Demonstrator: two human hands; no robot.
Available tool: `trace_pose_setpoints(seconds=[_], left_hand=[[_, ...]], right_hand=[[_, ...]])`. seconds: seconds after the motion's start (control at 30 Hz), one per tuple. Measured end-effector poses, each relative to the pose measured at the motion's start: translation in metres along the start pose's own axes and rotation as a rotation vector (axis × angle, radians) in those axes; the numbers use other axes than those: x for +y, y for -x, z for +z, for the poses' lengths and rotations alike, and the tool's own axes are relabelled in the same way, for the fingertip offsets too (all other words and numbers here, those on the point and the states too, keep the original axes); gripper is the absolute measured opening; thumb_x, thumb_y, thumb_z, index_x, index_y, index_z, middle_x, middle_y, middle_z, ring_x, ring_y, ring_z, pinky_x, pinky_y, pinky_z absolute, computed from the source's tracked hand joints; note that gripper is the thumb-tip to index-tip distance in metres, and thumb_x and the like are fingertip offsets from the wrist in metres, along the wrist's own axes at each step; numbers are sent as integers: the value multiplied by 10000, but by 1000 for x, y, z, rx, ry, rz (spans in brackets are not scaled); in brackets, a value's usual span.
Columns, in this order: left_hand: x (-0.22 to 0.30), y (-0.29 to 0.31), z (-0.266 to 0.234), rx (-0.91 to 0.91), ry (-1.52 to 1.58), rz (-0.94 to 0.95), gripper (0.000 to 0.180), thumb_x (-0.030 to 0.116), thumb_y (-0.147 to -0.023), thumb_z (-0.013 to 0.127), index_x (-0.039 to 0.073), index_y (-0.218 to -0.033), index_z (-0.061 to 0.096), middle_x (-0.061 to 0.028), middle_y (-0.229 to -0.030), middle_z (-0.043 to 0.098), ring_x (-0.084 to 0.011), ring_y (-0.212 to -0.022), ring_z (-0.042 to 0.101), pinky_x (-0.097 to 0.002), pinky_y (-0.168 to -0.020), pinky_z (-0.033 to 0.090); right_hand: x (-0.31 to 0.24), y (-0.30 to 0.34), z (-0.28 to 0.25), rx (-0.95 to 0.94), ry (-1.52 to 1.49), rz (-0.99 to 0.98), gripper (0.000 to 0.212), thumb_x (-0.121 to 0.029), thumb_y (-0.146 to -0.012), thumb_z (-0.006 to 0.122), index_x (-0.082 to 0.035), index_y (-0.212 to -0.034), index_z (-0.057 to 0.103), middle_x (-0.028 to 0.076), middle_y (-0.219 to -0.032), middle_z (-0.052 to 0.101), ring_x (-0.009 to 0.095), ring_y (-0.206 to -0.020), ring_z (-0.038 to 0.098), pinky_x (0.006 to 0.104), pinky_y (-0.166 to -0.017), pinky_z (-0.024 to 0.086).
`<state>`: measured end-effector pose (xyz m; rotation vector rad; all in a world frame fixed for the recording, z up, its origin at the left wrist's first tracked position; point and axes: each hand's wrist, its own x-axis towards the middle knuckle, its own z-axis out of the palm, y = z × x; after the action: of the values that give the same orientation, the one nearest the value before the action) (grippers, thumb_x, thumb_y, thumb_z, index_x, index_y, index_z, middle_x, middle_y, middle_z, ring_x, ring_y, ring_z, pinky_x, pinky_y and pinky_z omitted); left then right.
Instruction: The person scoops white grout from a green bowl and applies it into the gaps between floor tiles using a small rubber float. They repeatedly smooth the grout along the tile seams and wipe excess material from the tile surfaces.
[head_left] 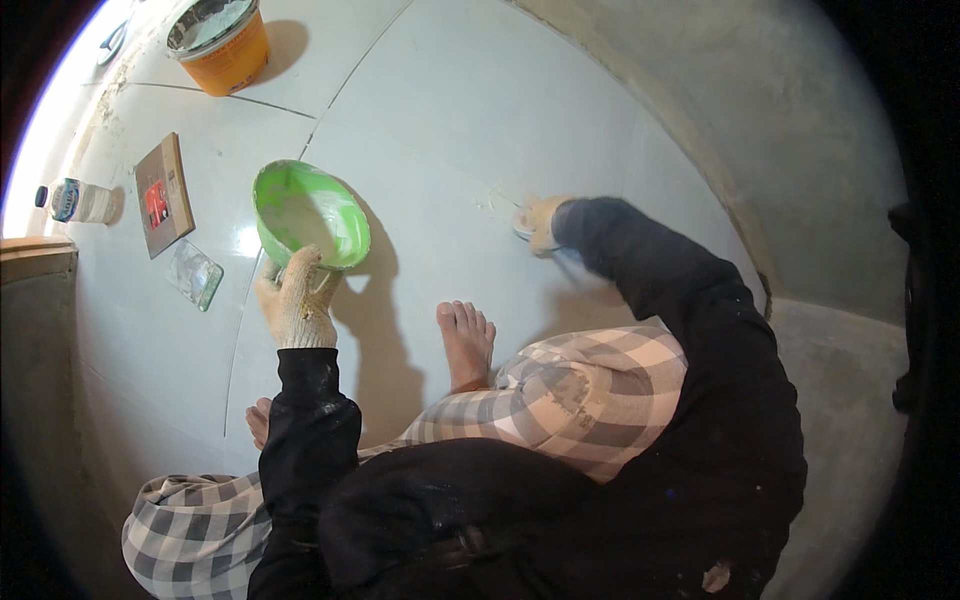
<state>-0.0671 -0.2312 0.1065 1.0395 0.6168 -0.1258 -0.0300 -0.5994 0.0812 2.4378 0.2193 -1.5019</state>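
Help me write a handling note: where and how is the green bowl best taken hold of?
I'd take the green bowl by its near rim, coming from the person's side, thumb over the edge, fingers outside. Its open mouth lets the wall be pinched, and whitish smears inside favour a shallow grip. The left hand holds it there.

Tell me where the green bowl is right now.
In the head view, the green bowl is left of centre, held by its near rim in the person's gloved left hand; the orange bucket stands beyond it, toward the top left.
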Motion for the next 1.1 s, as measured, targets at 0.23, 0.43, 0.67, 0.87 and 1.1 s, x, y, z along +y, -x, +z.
trace_pose_setpoints(seconds=[0.23,0.43,0.67,0.87,1.1], left_hand=[[-2,4,5,-29,-65,12,339,162,-856,729,3,-1129,605,-107,-1077,606,-242,-976,617,-439,-851,581],[1,7,2,-49,-16,-14,367,130,-862,726,0,-1177,590,-109,-1090,618,-233,-984,630,-425,-831,592],[-3,4,-2,-12,-72,2,380,155,-864,715,-8,-1183,588,-111,-1112,602,-246,-1029,623,-433,-860,586],[-1,8,-2,-62,-24,-47,412,86,-860,719,-26,-1223,557,-131,-1116,617,-254,-1004,655,-426,-813,607],[-10,3,-10,-1,-49,-13,335,131,-874,693,-5,-1166,602,-129,-1142,613,-264,-1013,645,-423,-818,611]], right_hand=[[-21,-24,-80,508,-1,-292,324,-181,-844,627,-130,-1158,691,122,-1109,728,354,-979,709,472,-810,572],[-35,20,-36,254,405,-164,419,-135,-741,777,-74,-1147,695,138,-1227,655,314,-1029,714,476,-801,579],[2,23,-57,151,235,-84,307,-212,-788,686,-163,-1082,760,148,-1076,742,323,-1009,710,460,-853,568],[6,-22,-57,212,290,-165,278,-134,-720,709,-115,-991,766,144,-1017,749,327,-950,724,444,-811,577],[26,15,-28,315,-248,41,687,-407,-815,664,-118,-1427,544,213,-1387,565,369,-1222,605,446,-1024,479]])
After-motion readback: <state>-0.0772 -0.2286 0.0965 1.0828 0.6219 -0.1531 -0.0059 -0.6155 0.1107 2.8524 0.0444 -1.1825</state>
